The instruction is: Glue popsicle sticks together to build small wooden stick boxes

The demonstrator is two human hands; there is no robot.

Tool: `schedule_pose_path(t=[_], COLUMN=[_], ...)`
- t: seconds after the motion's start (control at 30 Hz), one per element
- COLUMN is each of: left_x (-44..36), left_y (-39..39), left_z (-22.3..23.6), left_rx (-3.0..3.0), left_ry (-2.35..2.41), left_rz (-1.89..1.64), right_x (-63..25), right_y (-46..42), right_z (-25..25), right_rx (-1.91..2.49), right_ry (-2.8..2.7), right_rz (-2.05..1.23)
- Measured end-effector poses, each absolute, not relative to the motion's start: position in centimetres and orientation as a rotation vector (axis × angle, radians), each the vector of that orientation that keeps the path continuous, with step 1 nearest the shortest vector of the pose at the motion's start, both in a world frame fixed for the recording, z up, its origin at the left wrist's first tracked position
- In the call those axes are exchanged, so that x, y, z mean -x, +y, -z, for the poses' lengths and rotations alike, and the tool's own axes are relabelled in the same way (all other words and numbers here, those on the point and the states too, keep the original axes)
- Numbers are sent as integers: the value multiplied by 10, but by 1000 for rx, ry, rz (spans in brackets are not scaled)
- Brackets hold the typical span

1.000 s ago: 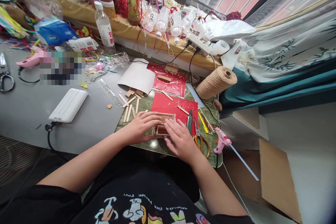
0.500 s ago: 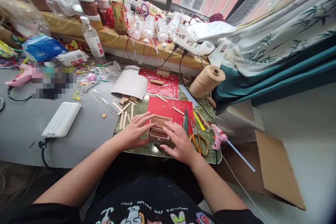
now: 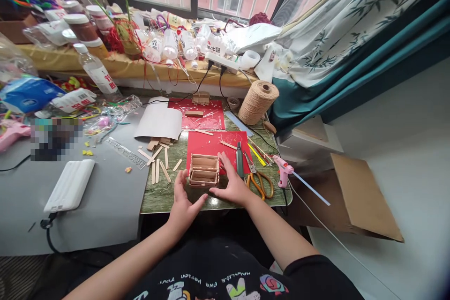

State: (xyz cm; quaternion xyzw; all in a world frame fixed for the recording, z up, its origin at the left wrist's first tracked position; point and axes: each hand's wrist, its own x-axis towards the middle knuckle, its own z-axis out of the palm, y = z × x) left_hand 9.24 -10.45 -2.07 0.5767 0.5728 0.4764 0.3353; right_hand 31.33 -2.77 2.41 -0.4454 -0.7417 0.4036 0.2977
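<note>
A small box (image 3: 204, 178) built of wooden craft sticks stands on the green wood-grain board (image 3: 154, 199), partly over a red sheet (image 3: 197, 143). Its lid is raised at the back and the inside shows. At the box's left side is my left hand (image 3: 185, 204), fingers spread and thumb pointing inward. My right hand (image 3: 232, 186) curves around the right side with its fingers apart. Both hands are very close to the box; whether the fingertips touch it I cannot tell. Right of my right hand lie a dark green utility knife (image 3: 239, 159) and scissors with orange-brown handles (image 3: 260, 183).
Loose craft sticks (image 3: 157, 171) lie left of the box. A pink glue gun (image 3: 283, 171) sits at the board's right edge, below a twine spool (image 3: 258, 102). A white power bank (image 3: 69, 185) rests on the grey table. Bottles and jars crowd the windowsill.
My hands have moved from over the box to its two sides, so more of it shows. The view has shifted right; the box stays standing with its lid up.
</note>
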Motion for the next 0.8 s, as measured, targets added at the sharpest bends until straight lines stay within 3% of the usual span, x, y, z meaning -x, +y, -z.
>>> schedule_pose_path(t=[0.5, 0.8], left_x=[-81, -39], left_y=[-88, -49], left_z=[13, -4], left_rx=[-1693, -1878], left_ry=[1423, 1137], left_rz=[-1221, -856], right_x=[-276, -294], right_y=[-83, -95], right_z=[-34, -12], right_rx=[1280, 1184], right_ry=[-1789, -1827], right_rz=[-625, -570])
